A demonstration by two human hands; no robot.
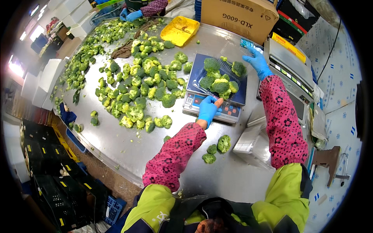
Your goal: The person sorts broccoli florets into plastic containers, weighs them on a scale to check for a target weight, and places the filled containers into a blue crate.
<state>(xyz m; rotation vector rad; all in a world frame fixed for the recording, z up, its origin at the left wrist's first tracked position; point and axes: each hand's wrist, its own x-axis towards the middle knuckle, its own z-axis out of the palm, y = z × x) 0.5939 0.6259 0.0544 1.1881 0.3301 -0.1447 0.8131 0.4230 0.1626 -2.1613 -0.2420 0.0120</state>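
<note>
A clear plastic tray (204, 87) holding several broccoli florets (220, 85) rests on the blue platform of a digital scale (192, 72). My left hand (208, 110), in a blue glove with the thumb bare, grips the near edge of this tray. To the upper right of the scale, my right hand (256, 61), also gloved, is raised with fingers apart and nothing visible in it. One floret (239, 68) lies at the right side of the tray, near that hand. A transparent lid seems to stand behind the florets, but its outline is faint.
Many florets (140, 87) cover the metal table's left and middle. A few (212, 149) lie near me. Stacked clear trays (247, 139), a second scale (291, 64), a cardboard box (239, 17) and a yellow scoop (180, 30) surround the scale. Another person's gloved hands (132, 15) are across the table.
</note>
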